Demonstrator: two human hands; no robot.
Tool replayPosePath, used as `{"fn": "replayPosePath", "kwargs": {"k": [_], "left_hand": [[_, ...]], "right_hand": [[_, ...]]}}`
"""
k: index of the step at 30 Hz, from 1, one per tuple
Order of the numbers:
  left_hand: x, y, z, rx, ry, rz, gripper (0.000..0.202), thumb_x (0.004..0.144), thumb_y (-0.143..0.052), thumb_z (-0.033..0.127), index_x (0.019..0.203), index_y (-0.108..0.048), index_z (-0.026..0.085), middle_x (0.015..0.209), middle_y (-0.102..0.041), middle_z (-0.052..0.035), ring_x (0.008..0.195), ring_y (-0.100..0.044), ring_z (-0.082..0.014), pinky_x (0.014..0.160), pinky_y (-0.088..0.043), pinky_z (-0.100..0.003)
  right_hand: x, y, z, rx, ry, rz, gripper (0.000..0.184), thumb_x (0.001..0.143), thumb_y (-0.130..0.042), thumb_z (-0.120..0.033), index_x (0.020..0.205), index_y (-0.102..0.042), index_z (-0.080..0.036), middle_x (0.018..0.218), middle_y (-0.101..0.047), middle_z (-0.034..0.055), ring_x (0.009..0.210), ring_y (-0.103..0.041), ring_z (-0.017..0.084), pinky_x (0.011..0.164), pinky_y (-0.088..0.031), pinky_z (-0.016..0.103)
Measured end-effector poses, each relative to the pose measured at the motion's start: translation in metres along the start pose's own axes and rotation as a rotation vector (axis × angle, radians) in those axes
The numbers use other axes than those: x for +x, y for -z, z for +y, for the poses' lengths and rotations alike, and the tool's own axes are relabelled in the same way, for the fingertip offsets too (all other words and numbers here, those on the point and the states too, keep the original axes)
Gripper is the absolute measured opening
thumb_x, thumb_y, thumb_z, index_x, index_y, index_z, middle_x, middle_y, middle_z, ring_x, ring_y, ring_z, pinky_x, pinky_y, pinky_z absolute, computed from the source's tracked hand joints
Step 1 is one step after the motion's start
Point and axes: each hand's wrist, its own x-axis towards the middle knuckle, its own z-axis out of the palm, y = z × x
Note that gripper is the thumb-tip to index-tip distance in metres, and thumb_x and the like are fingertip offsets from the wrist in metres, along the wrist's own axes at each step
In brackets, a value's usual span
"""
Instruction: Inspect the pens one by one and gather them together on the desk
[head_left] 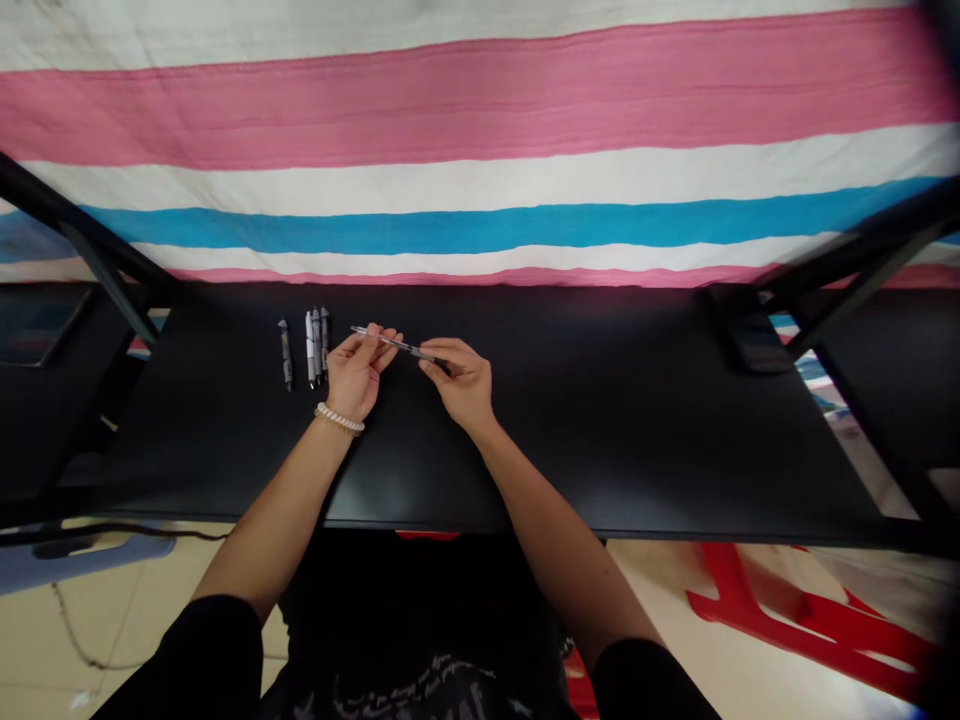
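Observation:
Both my hands hold one thin pen (401,346) level above the black table (600,420). My left hand (358,370), with a pearl bracelet at the wrist, pinches the pen's left part between its fingertips. My right hand (459,378) grips the pen's right, darker end with curled fingers. Just left of my left hand lie three pens (316,345) side by side on the table, and a single pen (285,353) lies a little further left, apart from them.
A cloth with pink, white and blue stripes (480,150) hangs behind the table. Black frame bars (97,250) slant at both back corners. A dark flat object (742,335) lies at the right rear. A red plastic stool (795,610) stands below right.

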Motion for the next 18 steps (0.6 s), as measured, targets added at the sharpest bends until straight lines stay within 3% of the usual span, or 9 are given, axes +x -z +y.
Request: {"fn": "replayPosePath", "kwargs": {"k": [4,6,8,10,12,15,18], "left_hand": [[0.0001,-0.0009,-0.0023,-0.054,0.021,-0.009,0.021,0.077,-0.086,0.029,0.084,-0.072,0.014,0.089,-0.079,-0.0068,0.087,-0.077,-0.0187,0.093,-0.06,-0.035],[0.0006,-0.0004,-0.0028,-0.069,0.019,-0.01,0.02,0.077,-0.085,0.028,0.084,-0.072,0.014,0.089,-0.079,-0.0066,0.088,-0.077,-0.0185,0.093,-0.06,-0.034],[0.0013,0.0,-0.003,-0.074,0.018,-0.007,0.019,0.078,-0.085,0.027,0.084,-0.072,0.014,0.089,-0.079,-0.0062,0.088,-0.077,-0.0181,0.093,-0.059,-0.034],[0.0018,0.0001,-0.0031,-0.075,0.021,-0.007,0.018,0.079,-0.084,0.027,0.084,-0.072,0.014,0.089,-0.078,-0.0062,0.088,-0.077,-0.018,0.093,-0.059,-0.034],[0.0021,0.0,-0.003,-0.078,0.024,-0.009,0.018,0.079,-0.084,0.027,0.085,-0.072,0.014,0.089,-0.078,-0.0065,0.088,-0.077,-0.0183,0.093,-0.059,-0.034],[0.0025,0.0002,-0.0023,-0.08,0.017,0.001,0.018,0.079,-0.084,0.027,0.085,-0.072,0.014,0.09,-0.078,-0.0067,0.089,-0.077,-0.0185,0.094,-0.059,-0.035],[0.0029,0.0007,-0.001,-0.063,0.01,0.008,0.019,0.079,-0.084,0.029,0.085,-0.072,0.015,0.09,-0.078,-0.0067,0.089,-0.077,-0.0185,0.095,-0.058,-0.036]], "right_hand": [[0.0012,-0.0004,-0.001,0.044,-0.135,-0.032,0.028,0.085,-0.073,-0.047,0.1,-0.078,-0.024,0.083,-0.072,0.0038,0.07,-0.068,0.015,0.064,-0.06,0.031],[0.0016,-0.0007,-0.0003,0.015,-0.074,-0.033,0.02,0.084,-0.075,-0.043,0.089,-0.078,-0.024,0.09,-0.072,0.0052,0.08,-0.07,0.017,0.071,-0.061,0.033],[0.0021,-0.0007,0.0008,0.038,-0.018,-0.028,0.018,0.079,-0.079,-0.039,0.091,-0.078,-0.026,0.102,-0.071,0.0057,0.094,-0.07,0.019,0.079,-0.061,0.035],[0.0026,-0.0006,0.0019,0.079,-0.066,-0.025,0.02,0.082,-0.076,-0.039,0.097,-0.077,-0.026,0.095,-0.071,0.005,0.086,-0.07,0.018,0.075,-0.062,0.035],[0.0032,-0.0003,0.0026,0.077,-0.078,-0.016,0.017,0.084,-0.074,-0.04,0.092,-0.077,-0.025,0.092,-0.07,0.0051,0.083,-0.07,0.018,0.074,-0.062,0.036],[0.0037,-0.0001,0.0032,0.053,-0.036,-0.018,0.023,0.076,-0.082,-0.04,0.093,-0.076,-0.026,0.111,-0.069,0.0069,0.097,-0.07,0.019,0.083,-0.062,0.036],[0.0026,-0.0011,0.0038,0.061,-0.146,-0.03,0.033,0.081,-0.077,-0.046,0.105,-0.075,-0.023,0.089,-0.072,0.0045,0.072,-0.069,0.015,0.066,-0.062,0.031]]}}
